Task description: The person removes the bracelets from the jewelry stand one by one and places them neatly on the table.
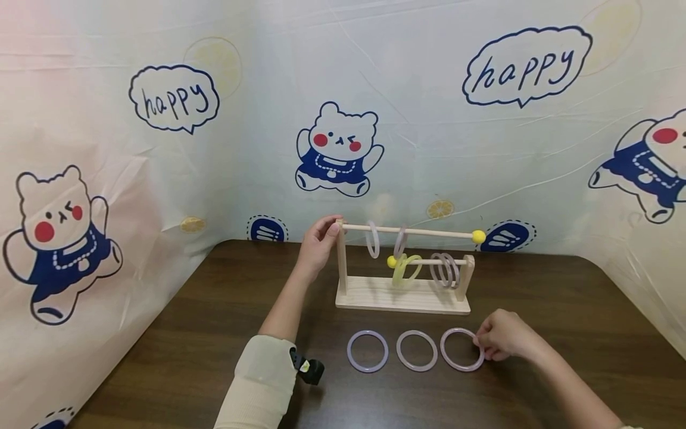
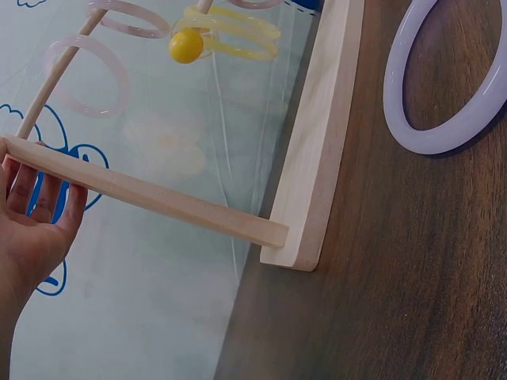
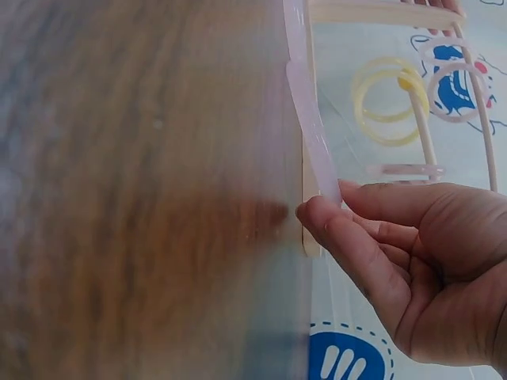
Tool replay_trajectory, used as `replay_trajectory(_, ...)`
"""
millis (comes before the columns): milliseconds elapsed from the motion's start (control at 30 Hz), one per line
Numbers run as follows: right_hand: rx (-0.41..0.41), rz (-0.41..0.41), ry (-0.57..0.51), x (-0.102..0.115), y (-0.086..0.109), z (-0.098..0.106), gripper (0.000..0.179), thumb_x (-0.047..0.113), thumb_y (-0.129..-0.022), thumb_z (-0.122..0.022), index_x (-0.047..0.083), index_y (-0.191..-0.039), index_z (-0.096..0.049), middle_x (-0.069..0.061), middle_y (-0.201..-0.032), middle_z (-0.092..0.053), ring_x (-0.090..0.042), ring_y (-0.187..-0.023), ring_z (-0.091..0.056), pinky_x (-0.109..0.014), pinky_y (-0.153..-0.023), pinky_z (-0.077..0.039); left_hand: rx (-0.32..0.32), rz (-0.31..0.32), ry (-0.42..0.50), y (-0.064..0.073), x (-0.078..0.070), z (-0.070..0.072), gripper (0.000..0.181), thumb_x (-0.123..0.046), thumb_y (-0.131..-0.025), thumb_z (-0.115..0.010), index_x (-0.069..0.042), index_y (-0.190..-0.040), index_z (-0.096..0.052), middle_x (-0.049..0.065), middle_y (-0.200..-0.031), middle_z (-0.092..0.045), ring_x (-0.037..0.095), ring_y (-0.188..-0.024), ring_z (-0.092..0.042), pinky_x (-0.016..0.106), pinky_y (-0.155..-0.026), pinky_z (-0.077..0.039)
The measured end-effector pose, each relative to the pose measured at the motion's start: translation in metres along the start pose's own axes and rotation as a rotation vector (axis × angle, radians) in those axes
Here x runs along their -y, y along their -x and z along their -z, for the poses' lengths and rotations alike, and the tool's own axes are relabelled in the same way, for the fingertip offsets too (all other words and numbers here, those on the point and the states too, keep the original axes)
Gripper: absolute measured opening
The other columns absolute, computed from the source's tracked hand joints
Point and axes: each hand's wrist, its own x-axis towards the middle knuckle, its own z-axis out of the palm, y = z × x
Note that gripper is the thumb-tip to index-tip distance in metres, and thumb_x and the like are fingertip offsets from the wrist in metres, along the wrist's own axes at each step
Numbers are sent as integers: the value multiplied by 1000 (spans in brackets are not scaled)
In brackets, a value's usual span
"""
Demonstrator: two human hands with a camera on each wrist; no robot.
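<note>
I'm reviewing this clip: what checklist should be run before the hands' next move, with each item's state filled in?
1. Left hand steadying the tall post: ok, it grips the top.
2. Base resting on the table: ok.
3. Right hand holding the table's rightmost ring: ok, it pinches the edge.
4. That ring apart from the middle ring: cannot tell, too close to be sure.
5. Room on the upper rod: ok, bare wood shows beside its yellow ball.
6. Held ring up at that rod's ball end: not ok, it is down by the table.
</note>
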Motion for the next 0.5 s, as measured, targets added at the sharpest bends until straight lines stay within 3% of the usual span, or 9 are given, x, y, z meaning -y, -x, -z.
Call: replay_trajectory(500,-17,14,39,-4,-1,2,8,3,-77,-69,2,-70,-68,-4,-56,-59,-14,-53,-59,-28,-48,-51,4,-19,10,1,1,0,32,-17,-97,-49,2,-121,-54,15,-112,-61,18,-96,-58,35,-85,-47)
